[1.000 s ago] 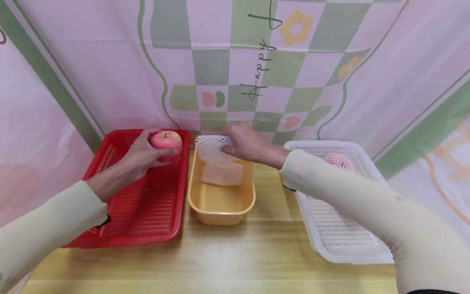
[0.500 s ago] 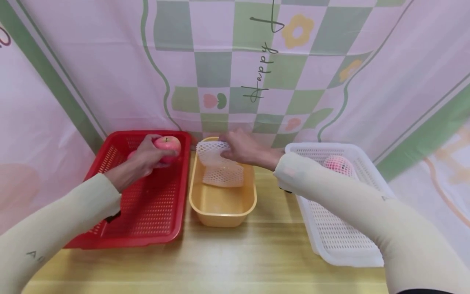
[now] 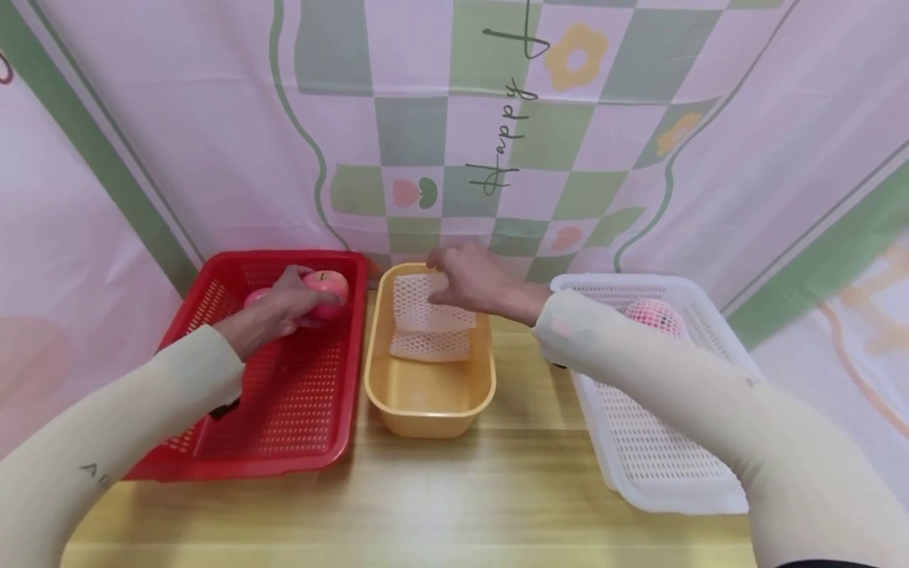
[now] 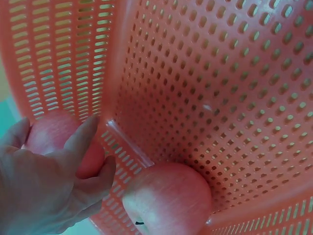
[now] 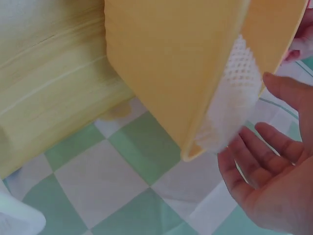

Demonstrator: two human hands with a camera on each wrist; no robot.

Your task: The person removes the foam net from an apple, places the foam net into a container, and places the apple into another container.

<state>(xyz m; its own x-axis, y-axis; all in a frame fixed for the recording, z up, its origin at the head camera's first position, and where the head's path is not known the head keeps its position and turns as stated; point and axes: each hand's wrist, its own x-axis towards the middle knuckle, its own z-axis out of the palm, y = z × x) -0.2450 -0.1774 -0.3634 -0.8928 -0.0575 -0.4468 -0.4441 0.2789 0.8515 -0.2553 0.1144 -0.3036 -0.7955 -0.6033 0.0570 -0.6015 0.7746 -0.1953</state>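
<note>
My left hand [image 3: 287, 306] grips a pink-red apple [image 3: 329, 285] inside the red basket [image 3: 341, 442], near its far right corner. The left wrist view shows thumb and fingers spread round this apple [image 4: 51, 131]. A second apple [image 4: 168, 200] lies in the same basket, mostly covered by the hand in the head view. Over the far end of the yellow bin [image 3: 426, 412] hovers my right hand [image 3: 472, 280], its fingers loosely bent and holding nothing. White foam fruit nets [image 3: 417, 304] lie in that bin just below the fingers, one overlapping another.
A white basket [image 3: 618, 481] stands on the right, with a netted pink fruit [image 3: 655, 317] inside, partly behind the right sleeve. All three containers rest on a wooden table [image 3: 440, 505]. Directly behind them hangs a patterned curtain [image 3: 412, 130].
My left hand has lowered the apple into the red basket. My right hand has let go of the foam net, which has dropped into the yellow bin.
</note>
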